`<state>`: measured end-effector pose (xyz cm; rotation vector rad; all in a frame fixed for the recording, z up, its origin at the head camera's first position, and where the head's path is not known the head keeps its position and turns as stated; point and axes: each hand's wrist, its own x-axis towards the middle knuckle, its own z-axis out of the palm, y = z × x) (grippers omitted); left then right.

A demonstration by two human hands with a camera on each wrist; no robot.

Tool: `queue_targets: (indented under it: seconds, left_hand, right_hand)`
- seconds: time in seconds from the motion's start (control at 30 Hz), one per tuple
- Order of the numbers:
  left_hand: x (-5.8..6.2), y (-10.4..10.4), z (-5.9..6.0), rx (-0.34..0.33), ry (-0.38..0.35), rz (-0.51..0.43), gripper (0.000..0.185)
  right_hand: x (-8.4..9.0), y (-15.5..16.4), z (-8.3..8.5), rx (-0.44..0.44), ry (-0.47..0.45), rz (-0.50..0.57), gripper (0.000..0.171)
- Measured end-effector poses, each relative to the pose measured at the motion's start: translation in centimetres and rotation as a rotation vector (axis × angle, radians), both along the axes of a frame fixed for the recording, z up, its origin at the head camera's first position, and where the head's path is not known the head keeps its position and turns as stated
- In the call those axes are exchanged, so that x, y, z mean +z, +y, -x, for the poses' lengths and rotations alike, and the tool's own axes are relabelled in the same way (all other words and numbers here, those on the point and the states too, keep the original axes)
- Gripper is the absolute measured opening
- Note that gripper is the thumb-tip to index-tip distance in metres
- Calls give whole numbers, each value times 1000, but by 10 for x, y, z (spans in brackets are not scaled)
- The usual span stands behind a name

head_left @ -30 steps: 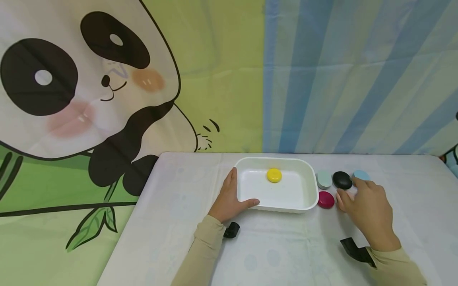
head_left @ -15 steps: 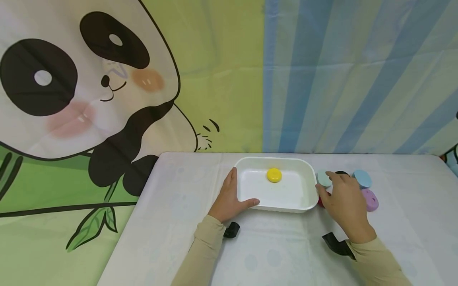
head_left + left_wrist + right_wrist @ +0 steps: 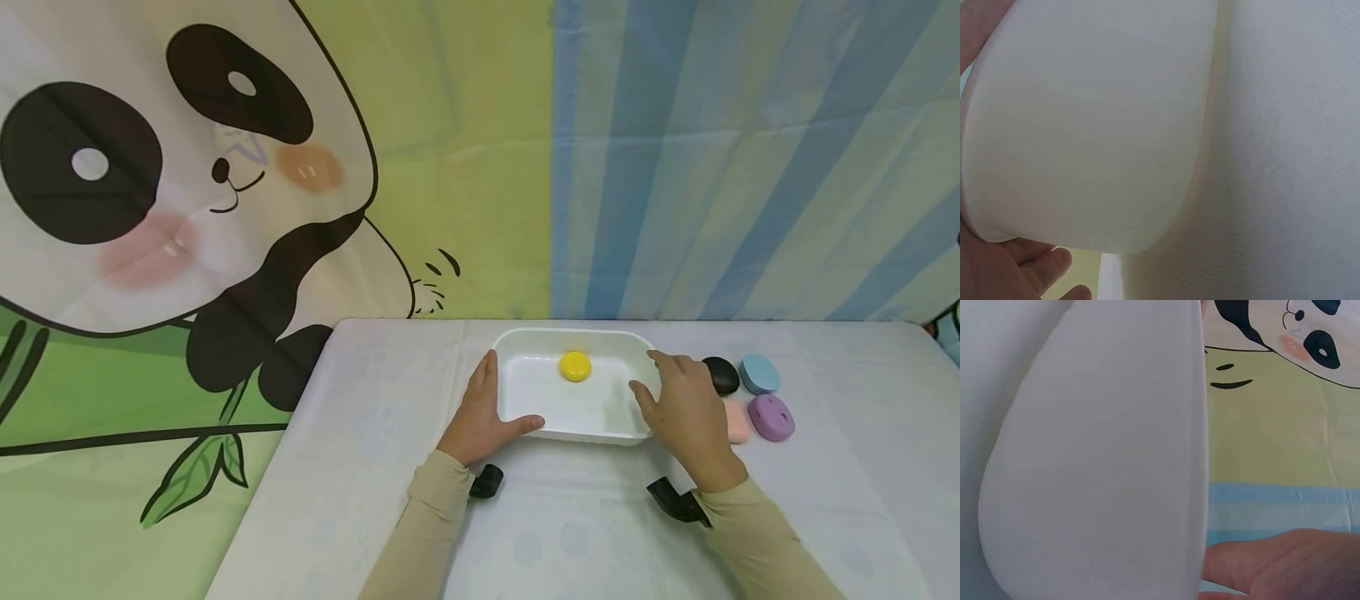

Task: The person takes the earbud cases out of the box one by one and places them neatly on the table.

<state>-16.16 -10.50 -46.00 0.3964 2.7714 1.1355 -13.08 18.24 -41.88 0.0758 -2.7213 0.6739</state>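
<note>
A white rectangular tray [image 3: 570,417] stands on the table with a round yellow piece [image 3: 575,367] lying in it. My left hand [image 3: 480,421] grips the tray's left front corner, its thumb along the front rim and its other fingers against the left side. Over the right rim is my right hand [image 3: 686,412], its thumb reaching inside and its fingers spread apart near the back corner. No piece shows between them. Beyond that hand lie a black oval piece [image 3: 722,377], a light blue piece [image 3: 760,374], a pink piece [image 3: 737,421] and a purple piece [image 3: 772,417].
A white patterned cloth [image 3: 570,517] covers the table. Behind its far edge hangs a curtain [image 3: 480,167] with a panda print and blue stripes. Black wrist mounts [image 3: 487,482] sit below both hands.
My right hand has moved left from the pink piece to the tray's right rim, uncovering the black, pink and purple pieces. The mint and red pieces are now hidden. My left hand stays put.
</note>
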Motion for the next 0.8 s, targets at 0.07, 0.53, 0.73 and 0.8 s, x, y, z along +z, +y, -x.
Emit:
queue_targets:
  seconds: [0.07, 0.53, 0.73, 0.8]
  left_hand:
    - [-1, 0, 1, -2, 3, 3, 130]
    - [-3, -1, 2, -8, 13, -2, 130]
    - [-4, -1, 2, -9, 16, -8, 130]
    - [-4, -1, 2, -10, 20, -8, 129]
  right_hand:
    - [-1, -3, 2, 8, -4, -4, 48]
    - [-14, -30, 23, 102, -83, -8, 52]
    - [-17, -41, 30, 102, -102, -35, 55]
    - [-17, -45, 33, 103, -115, -39, 56]
